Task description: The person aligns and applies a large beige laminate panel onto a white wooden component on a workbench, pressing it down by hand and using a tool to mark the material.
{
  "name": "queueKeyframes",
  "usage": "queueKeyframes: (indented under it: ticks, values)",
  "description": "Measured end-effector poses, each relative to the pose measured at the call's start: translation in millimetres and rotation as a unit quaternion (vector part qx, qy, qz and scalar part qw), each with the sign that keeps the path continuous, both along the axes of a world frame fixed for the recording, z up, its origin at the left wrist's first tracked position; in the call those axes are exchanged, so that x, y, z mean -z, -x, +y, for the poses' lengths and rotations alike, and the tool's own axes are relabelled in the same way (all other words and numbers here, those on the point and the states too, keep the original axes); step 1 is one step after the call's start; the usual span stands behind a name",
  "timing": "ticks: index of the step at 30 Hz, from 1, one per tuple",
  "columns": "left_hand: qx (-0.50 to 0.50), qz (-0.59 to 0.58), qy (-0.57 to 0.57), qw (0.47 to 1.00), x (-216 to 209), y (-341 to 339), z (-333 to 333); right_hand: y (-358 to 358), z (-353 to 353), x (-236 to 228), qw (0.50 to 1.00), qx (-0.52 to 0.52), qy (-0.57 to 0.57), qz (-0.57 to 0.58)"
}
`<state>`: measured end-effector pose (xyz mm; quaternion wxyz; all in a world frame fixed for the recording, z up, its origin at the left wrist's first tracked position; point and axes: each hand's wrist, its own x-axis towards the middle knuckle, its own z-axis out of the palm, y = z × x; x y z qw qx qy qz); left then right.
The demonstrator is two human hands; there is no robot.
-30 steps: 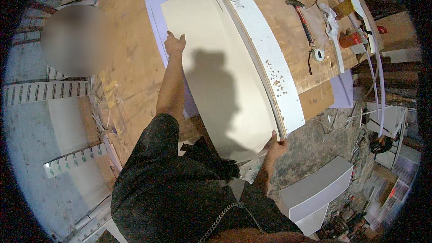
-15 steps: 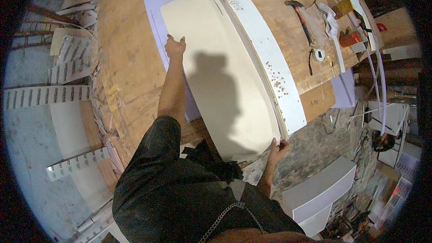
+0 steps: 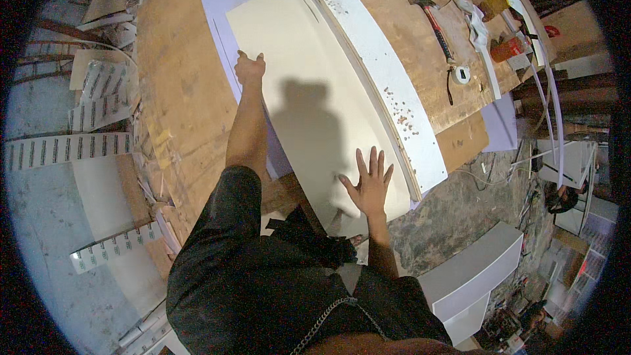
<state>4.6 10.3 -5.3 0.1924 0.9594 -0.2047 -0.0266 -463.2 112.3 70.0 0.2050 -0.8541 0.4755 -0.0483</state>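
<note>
cream sheet, in the head view, stretches from the upper centre of the frame down to just below the middle, with a dark shadow across it. the left hand, left of centre, is at its left edge with fingers partly curled; i cannot tell whether they grip that edge. the right hand, right of centre, is bare of any object, its fingers spread over the sheet's lower end; whether the palm presses down, i cannot tell.

a lilac sheet shows from under the cream one at upper left, on a wooden table. a curved white strip runs along the cream sheet's right side, with small brown bits on it. at upper right lie a hammer with a red and black handle and, just below it, a white tape measure.
</note>
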Motion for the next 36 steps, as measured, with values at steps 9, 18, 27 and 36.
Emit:
queueKeyframes:
  ticks: [9, 18, 27, 36]
  values:
    - [-0.008, 0.005, -0.002, 1.0, 3.1, -19.2, -7.4, -19.9, -20.3, 15.8, 0.999, -0.03, 0.011, 0.026]
    - [-0.017, 0.008, -0.02, 1.0, -18.3, -24.7, -19.9, -35.6, -32.8, 28.4, 0.997, -0.048, 0.044, 0.04]
    - [-0.025, 0.003, -0.021, 0.999, -18.8, -37.4, -33.2, -51.5, -46.2, 25.2, 0.998, -0.049, 0.01, 0.028]
    - [-0.017, 0.0, -0.035, 0.999, -10.2, -61.2, -43.8, -64.3, -56.4, 31.7, 0.996, -0.057, 0.044, 0.048]
